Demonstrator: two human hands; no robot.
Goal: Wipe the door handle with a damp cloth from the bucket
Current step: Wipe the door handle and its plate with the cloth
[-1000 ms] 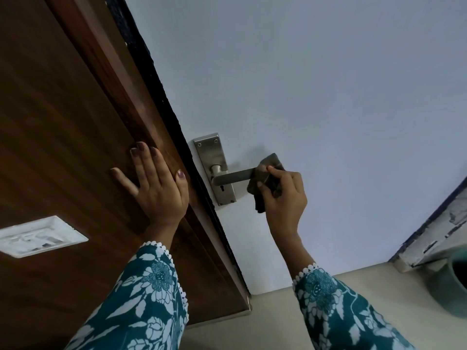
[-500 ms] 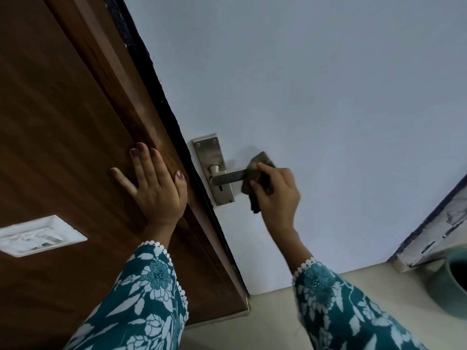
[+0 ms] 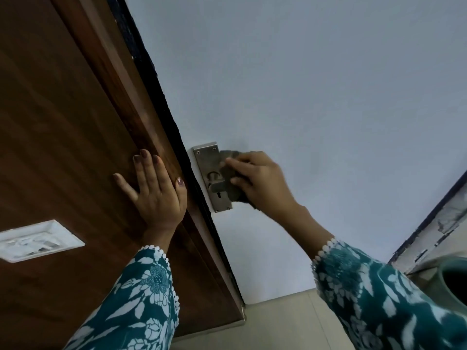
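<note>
The metal door handle's backplate [image 3: 205, 160] is fixed to the pale door [image 3: 316, 97], with a keyhole near its lower end. My right hand [image 3: 260, 183] holds a dark grey cloth [image 3: 228, 157] pressed over the lever close to the backplate, so most of the lever is hidden. My left hand [image 3: 156, 193] rests flat, fingers apart, on the brown wooden frame [image 3: 88, 122] left of the handle. A green bucket [image 3: 452, 281] shows partly at the lower right edge.
A white switch plate [image 3: 38, 239] sits on the brown wood at the left. Beige floor tiles [image 3: 278, 324] run below the door. A worn, peeling white frame edge [image 3: 434, 233] stands at the right, just above the bucket.
My right hand has slid the cloth left along the lever, from its free end up against the backplate. My left hand has stayed flat on the wood.
</note>
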